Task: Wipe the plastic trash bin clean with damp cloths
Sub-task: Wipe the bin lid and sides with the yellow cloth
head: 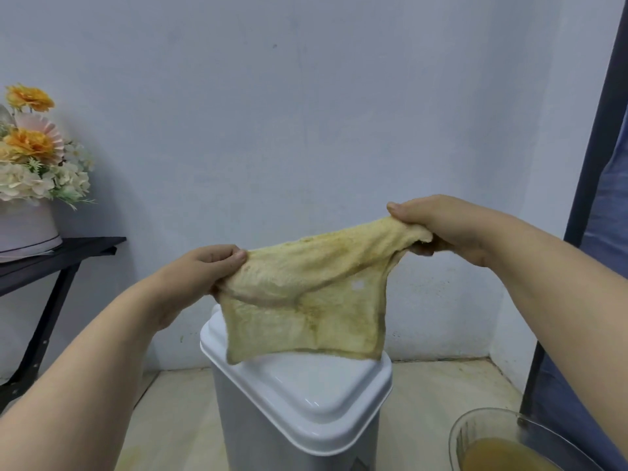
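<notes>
A yellowish, stained cloth point(306, 307) hangs stretched in the air between both hands. My left hand point(200, 270) pinches its left corner. Higher up, my right hand point(441, 229) grips the bunched right corner. The cloth's lower edge dangles just above the lid of a white plastic trash bin point(306, 399), which stands upright on the floor below my hands with its lid closed.
A glass bowl point(503, 443) holding yellowish-brown liquid sits at the lower right. A black folding table point(51, 256) at the left carries a pot of artificial flowers point(30, 164). A dark pole and blue fabric point(605, 198) line the right edge. A pale wall is behind.
</notes>
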A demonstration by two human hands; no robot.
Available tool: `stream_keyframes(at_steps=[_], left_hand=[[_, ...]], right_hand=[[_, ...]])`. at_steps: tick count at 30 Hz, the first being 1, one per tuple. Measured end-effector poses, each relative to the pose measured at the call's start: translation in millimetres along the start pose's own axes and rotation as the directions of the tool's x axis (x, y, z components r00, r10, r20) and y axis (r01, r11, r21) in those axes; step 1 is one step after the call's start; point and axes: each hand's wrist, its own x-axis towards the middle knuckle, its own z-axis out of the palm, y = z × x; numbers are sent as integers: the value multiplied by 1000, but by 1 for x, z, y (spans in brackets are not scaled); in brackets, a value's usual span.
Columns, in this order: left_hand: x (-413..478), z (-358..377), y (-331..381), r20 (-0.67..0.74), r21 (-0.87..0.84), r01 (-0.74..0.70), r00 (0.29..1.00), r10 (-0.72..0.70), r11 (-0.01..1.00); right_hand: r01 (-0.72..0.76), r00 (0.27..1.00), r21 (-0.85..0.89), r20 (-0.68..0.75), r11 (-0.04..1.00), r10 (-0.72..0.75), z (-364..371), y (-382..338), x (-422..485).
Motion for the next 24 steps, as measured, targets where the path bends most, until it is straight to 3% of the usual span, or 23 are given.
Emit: stream_keyframes(at_steps=[2, 3, 5, 7, 10, 12, 16, 19, 24], left_hand=[[4, 5, -12, -69, 46, 79, 995, -76, 996], [7, 10, -20, -141, 175, 129, 984, -104, 976], [11, 23, -33, -242, 520, 179, 969, -57, 835], [11, 33, -42, -118, 619, 73, 993, 1, 782], [4, 40, -41, 216, 443, -30, 974, -74, 896], [3, 47, -43, 313, 428, -32, 943, -115, 903], [7, 60, -43, 316, 583, -130, 946, -76, 802], [7, 64, -39, 294, 669, -195, 956, -15, 717], [8, 73, -35, 196, 709, -68, 975, -104, 702]], right_hand=[[-82, 996, -45, 28, 996, 83, 13, 11, 4], [-119, 992, -118, 25, 986, 123, 22, 20, 6], [-151, 988, -355, -14, 923, 157, 42, 42, 9], [-98, 994, -481, -7, 871, 108, 60, 65, 8], [-57, 960, -290, 245, 955, 132, 78, 84, -2], [-82, 936, -197, 323, 977, 143, 86, 96, -8], [-126, 959, 9, 258, 992, 119, 89, 118, -13], [-196, 952, 28, 246, 980, 184, 84, 127, -17], [-239, 955, 186, 225, 953, 195, 89, 131, -17]])
